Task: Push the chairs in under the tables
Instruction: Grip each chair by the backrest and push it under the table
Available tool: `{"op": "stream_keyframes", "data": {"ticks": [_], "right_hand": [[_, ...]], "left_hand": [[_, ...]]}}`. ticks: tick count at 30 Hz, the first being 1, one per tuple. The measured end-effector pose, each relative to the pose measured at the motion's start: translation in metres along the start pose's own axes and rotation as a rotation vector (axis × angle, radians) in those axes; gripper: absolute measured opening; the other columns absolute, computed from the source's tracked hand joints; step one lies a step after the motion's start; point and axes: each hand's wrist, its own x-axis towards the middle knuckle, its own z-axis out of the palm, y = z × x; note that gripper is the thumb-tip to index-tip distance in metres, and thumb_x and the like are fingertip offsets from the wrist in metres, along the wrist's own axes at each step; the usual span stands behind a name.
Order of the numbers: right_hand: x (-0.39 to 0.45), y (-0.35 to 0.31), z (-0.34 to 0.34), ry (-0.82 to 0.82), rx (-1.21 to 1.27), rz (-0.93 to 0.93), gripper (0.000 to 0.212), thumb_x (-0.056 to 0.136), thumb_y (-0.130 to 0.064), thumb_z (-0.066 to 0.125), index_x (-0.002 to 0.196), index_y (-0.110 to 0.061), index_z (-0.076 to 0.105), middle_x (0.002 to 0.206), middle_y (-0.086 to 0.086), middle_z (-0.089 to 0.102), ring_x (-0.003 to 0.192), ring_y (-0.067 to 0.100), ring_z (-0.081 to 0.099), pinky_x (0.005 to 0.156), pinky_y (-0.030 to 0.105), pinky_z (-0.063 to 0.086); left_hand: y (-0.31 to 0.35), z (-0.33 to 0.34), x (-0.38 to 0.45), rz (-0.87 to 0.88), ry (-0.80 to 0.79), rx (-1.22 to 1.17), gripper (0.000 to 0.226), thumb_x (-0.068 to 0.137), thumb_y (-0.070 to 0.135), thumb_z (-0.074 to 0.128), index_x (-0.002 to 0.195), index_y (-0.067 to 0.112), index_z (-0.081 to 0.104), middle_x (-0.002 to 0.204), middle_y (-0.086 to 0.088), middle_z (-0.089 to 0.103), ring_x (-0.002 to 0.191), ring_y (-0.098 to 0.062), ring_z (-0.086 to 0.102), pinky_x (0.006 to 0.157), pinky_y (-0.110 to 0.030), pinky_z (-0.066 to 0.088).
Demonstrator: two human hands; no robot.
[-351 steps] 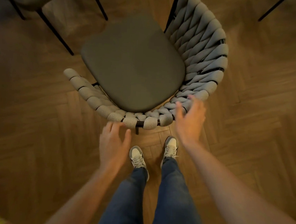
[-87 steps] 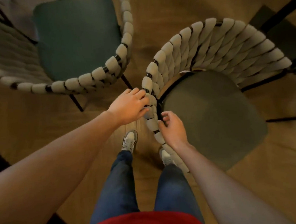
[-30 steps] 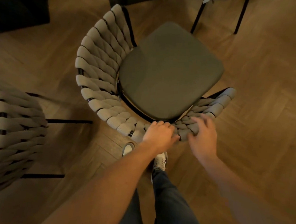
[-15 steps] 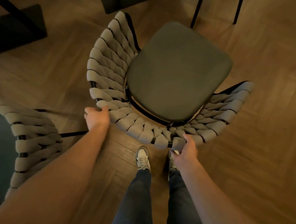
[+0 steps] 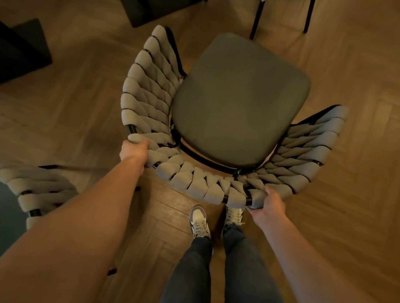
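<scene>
A chair (image 5: 240, 106) with a grey seat cushion and a curved backrest of thick woven grey cord stands right in front of me on the wooden floor. My left hand (image 5: 134, 149) grips the left part of the backrest rim. My right hand (image 5: 270, 201) grips the rim at its near right part, thumb side on top. The seat faces away from me, toward a dark table base (image 5: 155, 1) at the top of the view. My feet stand just behind the backrest.
A second woven chair (image 5: 26, 186) with a dark teal seat stands at the left edge. Another dark table foot (image 5: 14, 48) lies at upper left. Black legs of a further chair (image 5: 282, 12) stand at the top right. Herringbone floor surrounds it all.
Over the last second my hands spread apart from the middle of the backrest to its left and right parts, and the chair turned slightly. Since half a second ago little has shifted.
</scene>
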Motion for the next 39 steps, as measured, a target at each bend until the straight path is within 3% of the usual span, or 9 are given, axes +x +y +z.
{"op": "stream_keyframes", "data": {"ticks": [7, 20, 24, 27, 30, 32, 34, 36, 39], "right_hand": [[0.003, -0.040, 0.025, -0.041, -0.117, -0.049, 0.054, 0.098, -0.011, 0.057, 0.148, -0.017, 0.035, 0.129, 0.017, 0.055, 0.112, 0.038, 0.061, 0.082, 0.055, 0.053], [0.034, -0.140, 0.096, -0.180, -0.369, -0.172, 0.057, 0.094, -0.020, 0.066, 0.145, -0.016, 0.041, 0.139, 0.018, 0.052, 0.119, 0.039, 0.057, 0.089, 0.058, 0.053], [0.038, -0.160, 0.116, -0.244, -0.351, -0.182, 0.054, 0.093, -0.017, 0.065, 0.143, -0.017, 0.043, 0.132, 0.014, 0.057, 0.113, 0.035, 0.061, 0.087, 0.056, 0.054], [0.024, -0.161, 0.116, -0.189, -0.460, -0.490, 0.061, 0.092, -0.017, 0.066, 0.146, -0.018, 0.038, 0.139, 0.012, 0.051, 0.122, 0.030, 0.055, 0.101, 0.047, 0.048], [-0.007, -0.137, 0.093, -0.260, -0.840, -1.246, 0.056, 0.095, -0.019, 0.062, 0.145, -0.018, 0.039, 0.146, 0.004, 0.043, 0.138, 0.018, 0.039, 0.113, 0.033, 0.031], [-0.010, -0.112, 0.072, -0.495, -1.182, -1.561, 0.049, 0.097, -0.027, 0.057, 0.144, -0.018, 0.043, 0.149, 0.001, 0.043, 0.144, 0.015, 0.031, 0.119, 0.042, 0.023], [0.003, -0.091, 0.059, -0.669, -1.567, -1.668, 0.048, 0.098, -0.043, 0.045, 0.141, -0.022, 0.048, 0.146, -0.002, 0.048, 0.145, 0.015, 0.030, 0.121, 0.053, 0.016], [0.019, -0.083, 0.055, -0.690, -1.840, -1.757, 0.051, 0.096, -0.053, 0.041, 0.136, -0.025, 0.053, 0.136, -0.004, 0.057, 0.138, 0.018, 0.041, 0.120, 0.054, 0.013], [0.029, -0.088, 0.062, -0.680, -1.949, -1.844, 0.050, 0.096, -0.059, 0.040, 0.130, -0.026, 0.057, 0.124, -0.006, 0.061, 0.121, 0.020, 0.053, 0.116, 0.046, 0.021]], "left_hand": [[-0.001, 0.002, -0.006, -0.067, 0.019, -0.059, 0.051, 0.090, 0.034, 0.066, 0.133, 0.016, 0.048, 0.118, -0.010, 0.059, 0.099, -0.029, 0.061, 0.077, -0.047, 0.059], [-0.009, 0.036, -0.041, -0.268, 0.078, -0.309, 0.050, 0.092, 0.027, 0.066, 0.135, 0.009, 0.048, 0.123, -0.016, 0.059, 0.106, -0.035, 0.063, 0.081, -0.050, 0.059], [-0.005, 0.047, -0.060, -0.274, 0.079, -0.208, 0.036, 0.094, 0.038, 0.061, 0.113, 0.011, 0.049, 0.102, -0.016, 0.065, 0.085, -0.034, 0.070, 0.078, -0.047, 0.060], [-0.013, 0.048, -0.076, -0.109, 0.204, 0.174, 0.064, 0.086, 0.065, 0.051, 0.109, 0.006, 0.052, 0.096, -0.009, 0.066, 0.084, -0.030, 0.068, 0.074, -0.043, 0.057], [-0.038, 0.053, -0.107, 0.428, 0.390, 0.525, 0.039, 0.093, 0.052, 0.052, 0.102, 0.014, 0.051, 0.092, -0.001, 0.056, 0.087, -0.025, 0.060, 0.073, -0.042, 0.052], [-0.045, 0.065, -0.124, 0.816, 0.327, 0.738, 0.034, 0.095, 0.049, 0.051, 0.103, 0.017, 0.056, 0.097, 0.001, 0.054, 0.092, -0.018, 0.055, 0.081, -0.038, 0.051], [-0.054, 0.081, -0.116, 1.071, 0.197, 0.935, 0.041, 0.094, 0.052, 0.047, 0.113, 0.017, 0.059, 0.109, -0.002, 0.056, 0.101, -0.021, 0.052, 0.087, -0.039, 0.048], [-0.050, 0.094, -0.104, 1.137, 0.098, 1.046, 0.053, 0.093, 0.056, 0.043, 0.122, 0.015, 0.058, 0.116, -0.004, 0.058, 0.108, -0.025, 0.053, 0.093, -0.042, 0.047], [-0.044, 0.105, -0.093, 1.178, 0.068, 1.086, 0.058, 0.093, 0.060, 0.038, 0.125, 0.016, 0.057, 0.113, 0.000, 0.061, 0.105, -0.023, 0.055, 0.091, -0.040, 0.048]]}}
